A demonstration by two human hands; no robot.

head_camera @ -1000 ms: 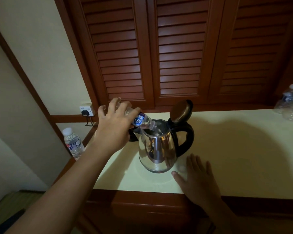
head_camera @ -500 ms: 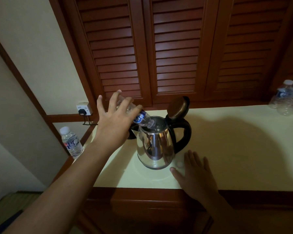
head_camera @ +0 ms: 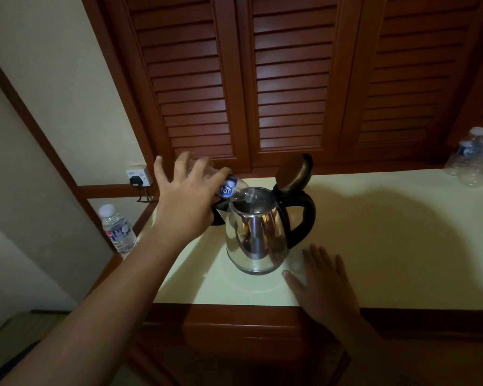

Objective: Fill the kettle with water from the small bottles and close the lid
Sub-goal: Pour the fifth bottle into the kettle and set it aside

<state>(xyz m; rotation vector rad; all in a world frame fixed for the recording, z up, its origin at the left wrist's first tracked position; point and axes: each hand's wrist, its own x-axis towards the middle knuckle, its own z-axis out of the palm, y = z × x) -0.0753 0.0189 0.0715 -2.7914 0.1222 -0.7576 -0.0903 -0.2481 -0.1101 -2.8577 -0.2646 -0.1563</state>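
Observation:
A steel kettle (head_camera: 255, 238) with a black handle stands on the pale countertop (head_camera: 388, 240), its lid (head_camera: 293, 171) tipped up and open. My left hand (head_camera: 186, 203) holds a small clear bottle (head_camera: 230, 188) with a blue label, tilted steeply so its neck sits over the kettle's mouth. My right hand (head_camera: 322, 282) lies flat on the counter just to the right of the kettle's base, fingers spread, holding nothing. A small white bottle cap (head_camera: 296, 265) rests beside its fingertips.
Another capped bottle (head_camera: 117, 229) stands at the counter's left corner, below a wall socket with a black plug (head_camera: 137, 178). Several clear bottles (head_camera: 477, 160) are grouped at the far right. Wooden louvred doors (head_camera: 290, 79) rise behind the counter.
The bottle in my left hand has tipped more steeply over the kettle's mouth. My right hand stays flat on the counter. The view has shifted slightly.

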